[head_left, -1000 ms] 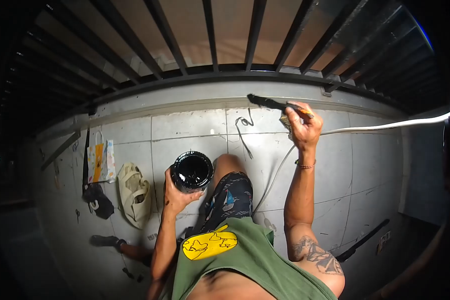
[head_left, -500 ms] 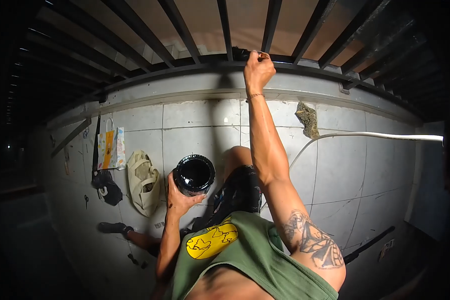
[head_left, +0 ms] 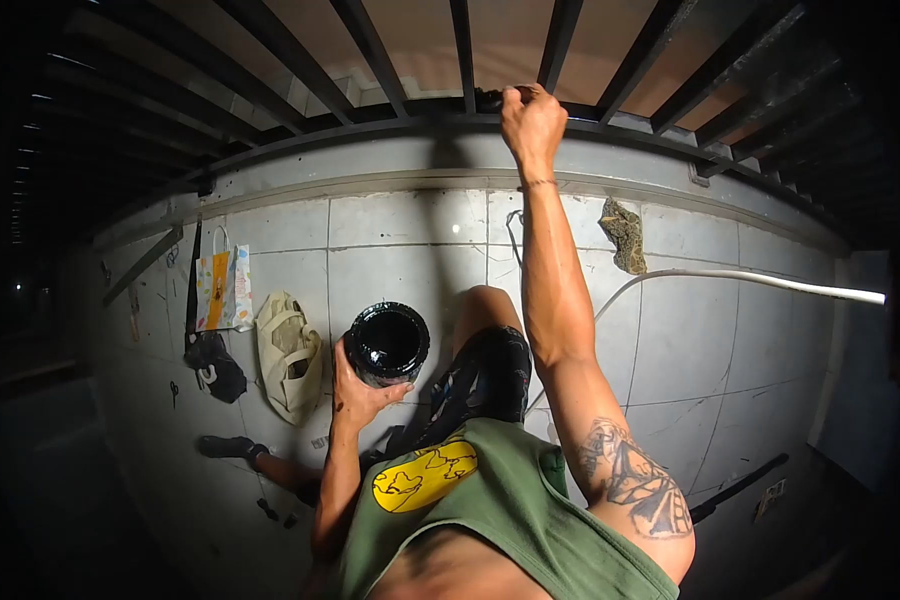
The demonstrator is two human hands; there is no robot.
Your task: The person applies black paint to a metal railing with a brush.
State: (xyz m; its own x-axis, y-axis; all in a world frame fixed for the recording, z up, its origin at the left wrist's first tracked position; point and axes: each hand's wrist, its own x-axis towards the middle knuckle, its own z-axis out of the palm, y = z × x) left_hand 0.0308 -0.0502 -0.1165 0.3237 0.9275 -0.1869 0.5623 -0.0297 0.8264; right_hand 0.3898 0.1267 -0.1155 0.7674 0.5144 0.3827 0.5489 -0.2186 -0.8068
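My left hand is wrapped round an open can of black paint, held upright in front of my green shirt. At the bottom rail of a dark metal railing, my right hand is closed round a brush. Dark bristles show just left of the fingers, against the rail; the handle is mostly hidden by the hand.
On the tiled floor at the left lie a patterned paper bag, a cream cloth bag and a dark cap. A crumpled cloth and a white hose are at the right.
My right hand has moved slightly right and up along the bottom rail, with the brush in it. The view has shifted a little. My left hand still holds the can.
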